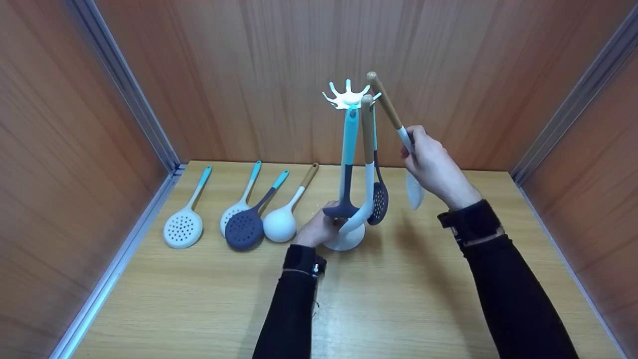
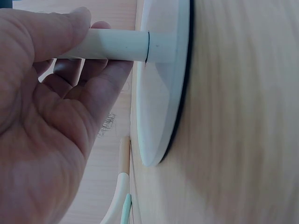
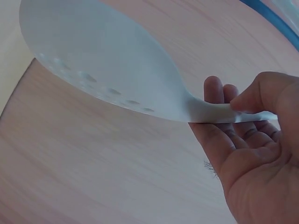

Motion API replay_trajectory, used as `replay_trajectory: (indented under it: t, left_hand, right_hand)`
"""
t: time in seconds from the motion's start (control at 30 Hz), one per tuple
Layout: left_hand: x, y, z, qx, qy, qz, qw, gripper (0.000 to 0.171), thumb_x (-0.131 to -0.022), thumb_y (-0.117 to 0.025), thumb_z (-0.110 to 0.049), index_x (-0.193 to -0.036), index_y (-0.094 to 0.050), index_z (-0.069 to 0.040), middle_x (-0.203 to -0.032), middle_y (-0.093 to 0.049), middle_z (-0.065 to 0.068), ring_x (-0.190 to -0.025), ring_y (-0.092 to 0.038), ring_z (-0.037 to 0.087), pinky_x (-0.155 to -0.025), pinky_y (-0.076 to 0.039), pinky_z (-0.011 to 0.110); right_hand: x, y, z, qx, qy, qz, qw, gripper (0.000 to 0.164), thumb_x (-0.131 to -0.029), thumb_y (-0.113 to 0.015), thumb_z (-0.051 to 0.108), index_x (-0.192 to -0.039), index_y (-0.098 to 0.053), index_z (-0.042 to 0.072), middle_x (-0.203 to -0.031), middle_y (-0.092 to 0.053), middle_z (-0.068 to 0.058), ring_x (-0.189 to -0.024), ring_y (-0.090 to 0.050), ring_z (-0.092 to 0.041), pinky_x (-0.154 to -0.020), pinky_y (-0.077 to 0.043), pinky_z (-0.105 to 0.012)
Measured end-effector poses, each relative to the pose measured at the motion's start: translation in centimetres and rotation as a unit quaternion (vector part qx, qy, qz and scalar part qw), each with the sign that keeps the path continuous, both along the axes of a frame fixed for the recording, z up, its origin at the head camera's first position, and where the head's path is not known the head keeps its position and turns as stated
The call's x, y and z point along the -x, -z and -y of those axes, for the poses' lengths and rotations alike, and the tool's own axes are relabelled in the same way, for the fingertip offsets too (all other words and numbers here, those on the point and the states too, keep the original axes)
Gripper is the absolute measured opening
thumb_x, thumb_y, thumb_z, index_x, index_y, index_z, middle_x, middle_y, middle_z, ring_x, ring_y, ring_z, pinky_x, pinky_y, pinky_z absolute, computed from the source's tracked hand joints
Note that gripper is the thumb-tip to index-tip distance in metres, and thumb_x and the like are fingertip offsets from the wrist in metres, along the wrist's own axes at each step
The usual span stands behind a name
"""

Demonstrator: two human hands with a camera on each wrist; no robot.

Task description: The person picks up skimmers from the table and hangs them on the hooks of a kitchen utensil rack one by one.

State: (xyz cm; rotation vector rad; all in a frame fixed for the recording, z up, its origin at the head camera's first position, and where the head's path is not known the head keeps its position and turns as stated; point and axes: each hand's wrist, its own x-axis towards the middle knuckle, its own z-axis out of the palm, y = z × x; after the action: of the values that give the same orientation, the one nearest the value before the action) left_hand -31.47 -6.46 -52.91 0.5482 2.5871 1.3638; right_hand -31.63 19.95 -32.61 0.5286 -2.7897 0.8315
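White utensil [image 1: 390,107] (holed head [image 3: 105,56]) pinched by right hand [image 1: 429,158]; left hand [image 2: 51,105] grips cylindrical post [image 2: 119,45].

No lettering, label, brand, number or sign can be read in any of the three views.

The left forearm [image 1: 291,314], in a black sleeve, reaches forward to the utensil stand [image 1: 345,243], a dark wristband [image 1: 300,259] lying just to the stand's near left. The left hand [image 1: 317,228] grips the post of the stand low down, thumb on one side, fingers bent round the other. The right forearm [image 1: 511,294], also black-sleeved and banded at the wrist, slants in from the stand's near right. The right hand [image 1: 431,162] is raised to the right of the stand, apart from it, thumb pressing opposite curled fingers.
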Motion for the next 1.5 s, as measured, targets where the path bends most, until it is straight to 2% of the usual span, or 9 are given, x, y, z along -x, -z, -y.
replay_trajectory:
  t: [0.13,0.23,0.43,0.57,0.87,1.07,1.23,1.37,1.5]
  left_hand:
    - [-0.01,-0.01,-0.05,0.002,-0.001,0.001,1.0000,0.029,-0.105,-0.055,-0.007,-0.121,-0.063,-0.029,-0.135,-0.055,0.003,-0.126,-0.051,0.023,-0.115,-0.038,0.055]
    - [-0.04,-0.03,-0.07,-0.002,-0.004,0.004,1.0000,0.033,-0.103,-0.055,-0.002,-0.119,-0.064,-0.030,-0.132,-0.055,0.002,-0.124,-0.051,0.023,-0.114,-0.039,0.055]
    - [0.08,-0.01,-0.26,-0.008,0.006,-0.018,0.9998,0.027,-0.100,-0.052,0.003,-0.105,-0.062,-0.021,-0.117,-0.056,0.005,-0.114,-0.052,0.027,-0.110,-0.041,0.051]
    - [0.17,0.05,-0.30,-0.006,0.010,-0.027,0.9996,0.021,-0.102,-0.051,0.001,-0.108,-0.063,-0.015,-0.115,-0.055,0.004,-0.114,-0.053,0.028,-0.110,-0.041,0.050]
    - [0.20,0.05,-0.11,-0.002,0.012,-0.039,0.9992,0.027,-0.102,-0.052,0.000,-0.111,-0.064,-0.023,-0.115,-0.055,0.003,-0.110,-0.054,0.025,-0.108,-0.043,0.048]
    - [0.16,-0.05,-0.07,-0.008,0.012,-0.030,0.9995,0.027,-0.103,-0.052,-0.001,-0.112,-0.064,-0.024,-0.116,-0.056,0.003,-0.113,-0.055,0.028,-0.108,-0.043,0.049]
    - [0.16,0.03,-0.01,-0.009,0.009,-0.028,0.9995,0.023,-0.104,-0.053,-0.005,-0.112,-0.064,-0.024,-0.115,-0.058,0.005,-0.109,-0.054,0.024,-0.105,-0.045,0.048]
    - [0.15,0.10,0.07,-0.007,0.013,-0.036,0.9993,0.026,-0.103,-0.054,-0.003,-0.116,-0.064,-0.023,-0.120,-0.058,0.003,-0.114,-0.055,0.024,-0.109,-0.043,0.048]
    - [0.17,0.14,0.00,-0.009,0.016,-0.034,0.9993,0.026,-0.101,-0.055,0.001,-0.109,-0.064,-0.022,-0.118,-0.057,0.004,-0.114,-0.054,0.026,-0.111,-0.042,0.049]
  right_hand:
    - [-0.08,-0.08,0.04,-0.002,-0.006,-0.010,1.000,0.040,-0.102,-0.051,-0.002,-0.140,-0.041,0.006,-0.110,-0.061,-0.012,-0.098,-0.064,-0.028,-0.087,-0.059,-0.050]
    - [-0.08,-0.05,0.02,-0.001,-0.009,-0.012,1.000,0.039,-0.102,-0.051,-0.002,-0.139,-0.041,0.007,-0.110,-0.061,-0.012,-0.098,-0.064,-0.028,-0.086,-0.059,-0.050]
    - [0.03,0.01,0.06,-0.014,-0.021,-0.033,0.999,0.038,-0.100,-0.050,-0.004,-0.136,-0.042,0.005,-0.107,-0.063,-0.012,-0.095,-0.065,-0.028,-0.081,-0.060,-0.049]
    - [0.02,-0.08,0.14,-0.019,-0.018,-0.028,0.999,0.038,-0.100,-0.051,-0.003,-0.136,-0.042,0.007,-0.107,-0.062,-0.010,-0.095,-0.065,-0.027,-0.082,-0.060,-0.049]
    - [0.00,-0.16,0.23,-0.022,-0.016,-0.016,1.000,0.037,-0.102,-0.052,-0.002,-0.136,-0.042,0.007,-0.108,-0.061,-0.009,-0.099,-0.065,-0.028,-0.087,-0.059,-0.052]
    - [0.13,0.01,0.22,-0.030,-0.017,-0.021,0.999,0.034,-0.102,-0.052,-0.001,-0.134,-0.044,0.007,-0.109,-0.061,-0.009,-0.100,-0.064,-0.028,-0.088,-0.058,-0.053]
    - [0.24,0.23,0.29,-0.033,-0.019,-0.023,0.999,0.035,-0.102,-0.053,-0.001,-0.134,-0.044,0.007,-0.109,-0.060,-0.009,-0.100,-0.064,-0.028,-0.090,-0.058,-0.054]
    - [0.36,0.47,0.27,-0.039,-0.032,-0.042,0.998,0.035,-0.100,-0.053,-0.003,-0.133,-0.045,0.006,-0.109,-0.062,-0.010,-0.100,-0.065,-0.028,-0.087,-0.059,-0.052]
    - [0.28,0.57,0.32,-0.044,-0.033,-0.044,0.998,0.033,-0.101,-0.055,-0.003,-0.131,-0.046,0.007,-0.109,-0.062,-0.009,-0.099,-0.065,-0.026,-0.086,-0.060,-0.051]
